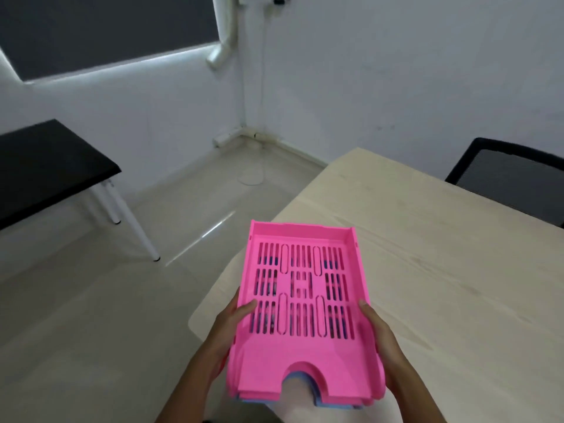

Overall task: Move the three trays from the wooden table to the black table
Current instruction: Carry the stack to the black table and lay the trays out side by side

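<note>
A stack of nested plastic trays (305,355) is held over the near left corner of the wooden table (427,270). The top tray is pink with a slotted floor; a blue tray edge (293,406) peeks out underneath at the front. My left hand (225,331) grips the stack's left side, thumb on the pink floor. On the right side my right hand (381,337) holds it the same way. The black table (45,166) with white legs stands at the far left across the floor.
A black mesh chair (512,178) sits behind the wooden table at the right. Pale tiled floor (152,224) lies between the two tables. White walls meet in a corner ahead, with a cable and a round base on the floor there.
</note>
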`<action>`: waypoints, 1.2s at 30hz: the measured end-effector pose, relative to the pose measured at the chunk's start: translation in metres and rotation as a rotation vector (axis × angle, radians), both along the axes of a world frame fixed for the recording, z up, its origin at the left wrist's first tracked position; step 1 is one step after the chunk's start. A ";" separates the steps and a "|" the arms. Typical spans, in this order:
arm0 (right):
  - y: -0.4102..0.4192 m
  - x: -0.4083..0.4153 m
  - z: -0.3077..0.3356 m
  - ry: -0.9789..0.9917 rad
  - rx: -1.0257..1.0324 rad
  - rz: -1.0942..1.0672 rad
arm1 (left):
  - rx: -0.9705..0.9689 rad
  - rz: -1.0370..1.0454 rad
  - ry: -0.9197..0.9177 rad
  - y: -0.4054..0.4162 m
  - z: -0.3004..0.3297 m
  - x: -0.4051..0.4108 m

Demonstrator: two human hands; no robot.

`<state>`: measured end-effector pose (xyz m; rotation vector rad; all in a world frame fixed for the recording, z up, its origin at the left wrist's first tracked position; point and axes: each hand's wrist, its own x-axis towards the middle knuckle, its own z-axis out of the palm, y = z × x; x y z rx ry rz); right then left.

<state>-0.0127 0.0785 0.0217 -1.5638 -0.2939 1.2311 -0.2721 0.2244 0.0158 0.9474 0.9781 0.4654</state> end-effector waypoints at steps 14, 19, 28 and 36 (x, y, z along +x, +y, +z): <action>0.213 -0.199 0.016 -0.013 0.069 0.460 | 0.066 0.504 -0.001 0.087 0.016 -0.236; 0.285 -0.275 0.023 0.016 0.101 0.634 | 0.089 0.676 0.001 0.109 0.026 -0.314; 0.416 -0.379 0.031 0.021 0.151 0.788 | 0.097 0.821 -0.012 0.198 0.024 -0.410; 0.584 -0.478 0.035 -0.019 0.172 0.890 | 0.103 0.934 -0.034 0.333 0.026 -0.504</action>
